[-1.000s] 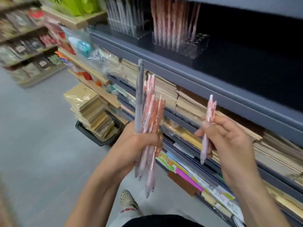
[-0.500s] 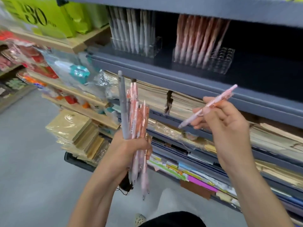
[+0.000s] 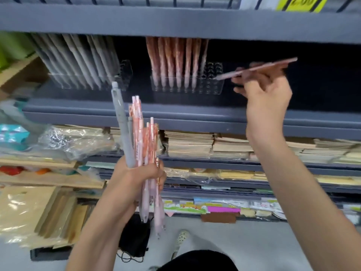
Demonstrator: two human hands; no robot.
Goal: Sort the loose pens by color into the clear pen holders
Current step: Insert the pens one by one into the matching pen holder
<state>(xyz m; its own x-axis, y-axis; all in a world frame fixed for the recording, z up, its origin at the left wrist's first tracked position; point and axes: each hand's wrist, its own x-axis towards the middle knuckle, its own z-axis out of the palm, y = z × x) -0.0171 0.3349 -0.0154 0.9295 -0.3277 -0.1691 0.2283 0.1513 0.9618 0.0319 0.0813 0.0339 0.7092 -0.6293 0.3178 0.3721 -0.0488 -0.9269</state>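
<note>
Grey shop shelving [image 3: 175, 114] before us carries the grey-pen holder [image 3: 88, 81] and pink-pen holder [image 3: 207, 88], our left hand [image 3: 140, 178] gripping a bundle of loose pens [image 3: 136, 137], our right hand [image 3: 267, 94] pinching one pink pen [image 3: 254, 70] just beside the pink-pen holder.

We've got open slots at the right end of the clear holder [image 3: 211, 87]; standing pink pens [image 3: 176, 61] crowd its left, shelf board [image 3: 175, 24] hangs low overhead.
</note>
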